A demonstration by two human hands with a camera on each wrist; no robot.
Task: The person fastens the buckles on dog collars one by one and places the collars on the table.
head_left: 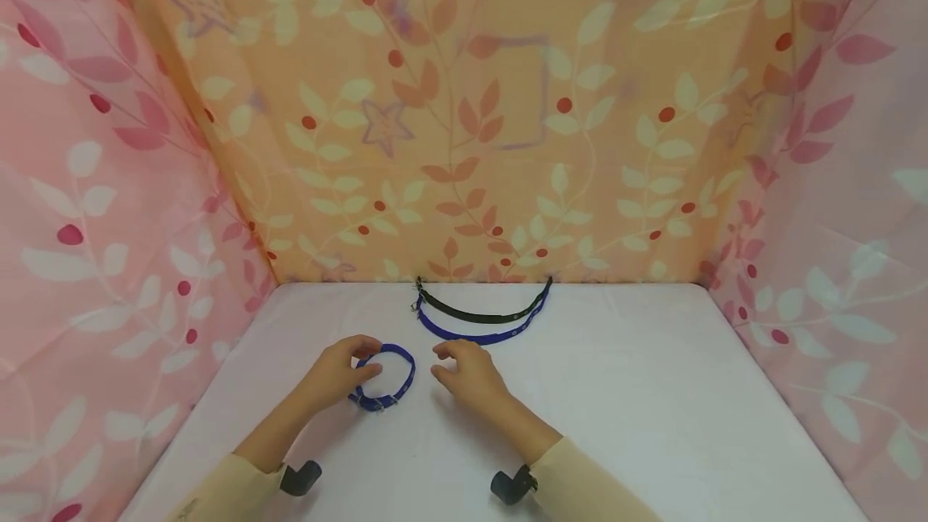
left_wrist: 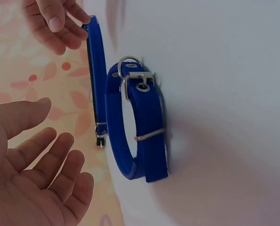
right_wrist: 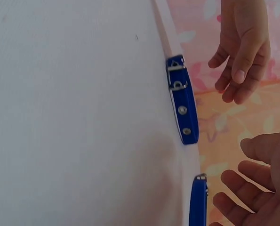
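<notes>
A blue collar (head_left: 374,404), buckled into a ring, stands on its edge on the white table. Its silver buckle, D-ring and metal eyelets show in the left wrist view, with the strap end tucked through a metal loop (left_wrist: 150,135). My left hand (head_left: 346,370) hovers beside the ring's left side, fingers relaxed and apart from it. To the right of the ring is my right hand (head_left: 470,375), fingers loosely bent with nothing between them. Both palms face inward, seen in the left wrist view with the left hand (left_wrist: 41,174) nearer.
At the table's back, a second blue collar (head_left: 478,339) lies unbuckled in a curve, with a dark green-black collar (head_left: 471,316) just behind it. A flowered orange cloth wall (head_left: 449,143) rises at the back edge, and pink cloth walls (head_left: 87,208) stand on both sides.
</notes>
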